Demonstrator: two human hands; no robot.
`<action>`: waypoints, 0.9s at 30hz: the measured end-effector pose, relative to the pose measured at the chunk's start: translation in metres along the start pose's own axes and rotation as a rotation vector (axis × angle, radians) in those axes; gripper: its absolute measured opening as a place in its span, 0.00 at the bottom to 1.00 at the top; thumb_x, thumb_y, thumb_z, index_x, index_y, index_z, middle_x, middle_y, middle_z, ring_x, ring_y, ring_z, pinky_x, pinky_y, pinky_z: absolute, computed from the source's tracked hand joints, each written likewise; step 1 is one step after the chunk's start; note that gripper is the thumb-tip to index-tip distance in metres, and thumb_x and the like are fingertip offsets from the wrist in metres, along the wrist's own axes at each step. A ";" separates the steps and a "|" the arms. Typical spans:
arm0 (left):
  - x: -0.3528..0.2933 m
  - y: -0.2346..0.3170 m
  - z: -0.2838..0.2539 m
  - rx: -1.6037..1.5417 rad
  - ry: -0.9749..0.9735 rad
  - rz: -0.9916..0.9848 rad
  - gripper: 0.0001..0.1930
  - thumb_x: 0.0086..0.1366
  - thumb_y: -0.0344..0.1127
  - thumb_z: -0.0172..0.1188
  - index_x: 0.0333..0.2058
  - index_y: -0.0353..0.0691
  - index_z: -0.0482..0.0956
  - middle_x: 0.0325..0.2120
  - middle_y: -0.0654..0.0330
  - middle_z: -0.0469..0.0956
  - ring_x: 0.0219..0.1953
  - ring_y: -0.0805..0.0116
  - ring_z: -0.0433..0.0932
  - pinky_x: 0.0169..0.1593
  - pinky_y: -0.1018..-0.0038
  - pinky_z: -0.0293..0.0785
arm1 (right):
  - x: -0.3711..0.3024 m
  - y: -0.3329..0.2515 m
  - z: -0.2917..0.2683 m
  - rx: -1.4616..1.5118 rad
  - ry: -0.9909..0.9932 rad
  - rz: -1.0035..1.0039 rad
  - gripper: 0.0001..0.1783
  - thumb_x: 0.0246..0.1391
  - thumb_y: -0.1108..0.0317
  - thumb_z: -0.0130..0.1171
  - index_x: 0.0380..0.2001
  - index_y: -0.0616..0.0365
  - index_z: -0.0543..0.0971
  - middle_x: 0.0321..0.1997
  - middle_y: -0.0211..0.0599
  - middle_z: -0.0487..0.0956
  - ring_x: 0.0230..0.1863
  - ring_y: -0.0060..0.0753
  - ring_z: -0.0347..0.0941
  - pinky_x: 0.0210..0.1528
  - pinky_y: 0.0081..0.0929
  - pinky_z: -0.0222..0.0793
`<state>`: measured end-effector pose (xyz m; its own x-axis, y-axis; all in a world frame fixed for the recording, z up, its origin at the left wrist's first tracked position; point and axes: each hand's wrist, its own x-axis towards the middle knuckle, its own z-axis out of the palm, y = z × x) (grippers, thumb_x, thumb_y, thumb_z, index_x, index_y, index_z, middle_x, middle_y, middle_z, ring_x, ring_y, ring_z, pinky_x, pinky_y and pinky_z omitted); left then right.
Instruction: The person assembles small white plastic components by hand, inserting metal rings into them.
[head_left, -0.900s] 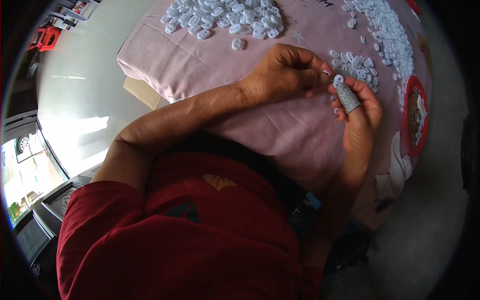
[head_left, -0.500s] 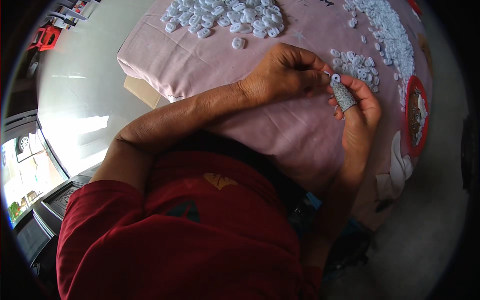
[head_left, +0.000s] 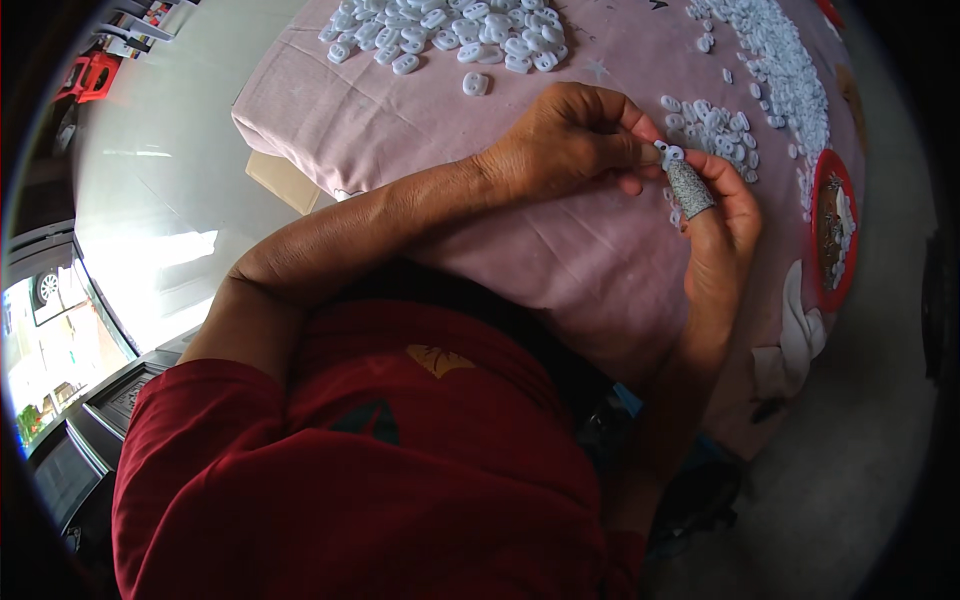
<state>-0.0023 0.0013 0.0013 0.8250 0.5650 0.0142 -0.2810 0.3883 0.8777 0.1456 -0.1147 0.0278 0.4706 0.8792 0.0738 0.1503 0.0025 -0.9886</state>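
Observation:
My left hand [head_left: 585,135] and my right hand [head_left: 725,205] meet over the cloth-covered table, fingertips almost touching. Between thumb and index finger, the left pinches a small white plastic piece [head_left: 660,147], mostly hidden by the fingertips. A white plastic piece with a round hole [head_left: 676,154] is gripped in the right, at the tip of its thumb. That thumb wears a grey speckled sleeve [head_left: 687,190]. I cannot tell whether the two pieces are joined. Just beyond the right fingers lies a small heap of white oval pieces [head_left: 712,128].
Larger white two-holed pieces [head_left: 450,28] are piled at the far left of the pink tablecloth [head_left: 560,250], with one single piece [head_left: 475,84] apart. A long bank of small white parts [head_left: 785,80] runs along the right. Near it sit a red-rimmed tray [head_left: 822,285] and a white cloth strip [head_left: 797,330].
The white pieces at the fingertips have come closer together, and the small one shows more. My right fingers have shifted slightly beneath the sleeved thumb.

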 end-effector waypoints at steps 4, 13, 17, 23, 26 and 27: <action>0.000 0.003 0.001 0.006 0.020 -0.050 0.07 0.62 0.26 0.59 0.37 0.29 0.77 0.31 0.54 0.81 0.28 0.73 0.80 0.34 0.80 0.79 | 0.001 -0.002 0.000 0.053 0.019 0.068 0.09 0.52 0.78 0.56 0.38 0.65 0.78 0.32 0.28 0.77 0.31 0.13 0.66 0.34 0.12 0.59; -0.001 0.007 0.000 0.135 -0.006 -0.079 0.07 0.62 0.29 0.60 0.35 0.31 0.79 0.28 0.58 0.81 0.28 0.76 0.78 0.32 0.82 0.76 | -0.001 -0.003 0.002 0.035 0.007 0.042 0.09 0.53 0.75 0.56 0.39 0.63 0.78 0.28 0.26 0.76 0.23 0.09 0.61 0.24 0.08 0.53; -0.002 0.005 0.003 0.081 0.039 -0.069 0.06 0.61 0.29 0.61 0.33 0.31 0.80 0.25 0.58 0.81 0.23 0.78 0.77 0.28 0.82 0.75 | -0.002 -0.004 0.001 0.038 0.020 0.095 0.10 0.53 0.76 0.55 0.40 0.64 0.78 0.31 0.30 0.78 0.23 0.10 0.63 0.23 0.08 0.56; -0.003 0.007 0.002 0.123 0.028 -0.055 0.06 0.61 0.30 0.61 0.32 0.32 0.80 0.23 0.59 0.80 0.21 0.79 0.75 0.26 0.83 0.73 | -0.001 -0.001 -0.004 0.040 -0.006 0.105 0.10 0.53 0.77 0.54 0.40 0.65 0.78 0.33 0.33 0.79 0.24 0.10 0.64 0.23 0.07 0.56; -0.004 0.008 0.002 0.132 0.001 -0.080 0.05 0.63 0.30 0.58 0.33 0.34 0.79 0.25 0.61 0.79 0.24 0.81 0.73 0.28 0.85 0.69 | -0.001 0.000 -0.004 0.056 -0.021 0.093 0.10 0.53 0.77 0.54 0.39 0.64 0.78 0.32 0.32 0.79 0.24 0.10 0.64 0.23 0.08 0.56; -0.004 0.008 0.002 0.132 0.001 -0.081 0.05 0.63 0.30 0.58 0.33 0.34 0.79 0.25 0.61 0.79 0.24 0.81 0.73 0.28 0.85 0.69 | -0.002 0.001 -0.005 0.056 -0.021 0.094 0.10 0.53 0.77 0.54 0.39 0.64 0.78 0.32 0.32 0.79 0.24 0.10 0.64 0.23 0.08 0.56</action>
<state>-0.0064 0.0008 0.0098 0.8421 0.5361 -0.0596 -0.1463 0.3333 0.9314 0.1492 -0.1184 0.0278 0.4619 0.8866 -0.0221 0.0569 -0.0544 -0.9969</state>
